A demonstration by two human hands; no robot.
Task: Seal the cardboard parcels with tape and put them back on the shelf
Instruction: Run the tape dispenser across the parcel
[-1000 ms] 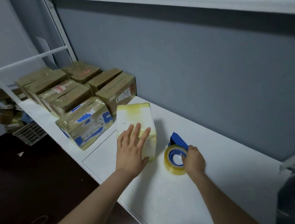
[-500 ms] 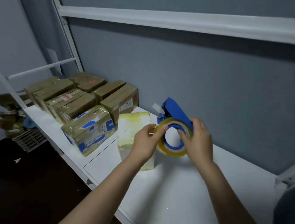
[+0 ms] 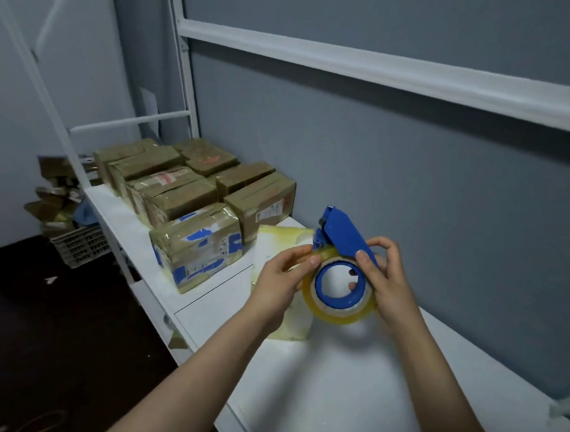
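White shelf (image 3: 325,400) against a grey wall: above it the blue tape dispenser (image 3: 343,240), carrying a yellowish tape roll (image 3: 341,315), is held off the board. The right grip (image 3: 385,277) curls round its frame, and the left grip (image 3: 280,284) pinches the roll's upper edge. Behind the left grip a pale parcel (image 3: 278,238) stands on the shelf. Farther left sit brown taped parcels (image 3: 180,198), with a basket (image 3: 81,245) on the floor beyond.

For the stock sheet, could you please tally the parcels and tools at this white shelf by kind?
Plain brown cardboard parcels: 7, though the far ones blur together
Brown cardboard parcel with blue patches: 1
Pale yellow-taped parcel: 1
Blue tape dispenser with clear tape roll: 1
Total: 10
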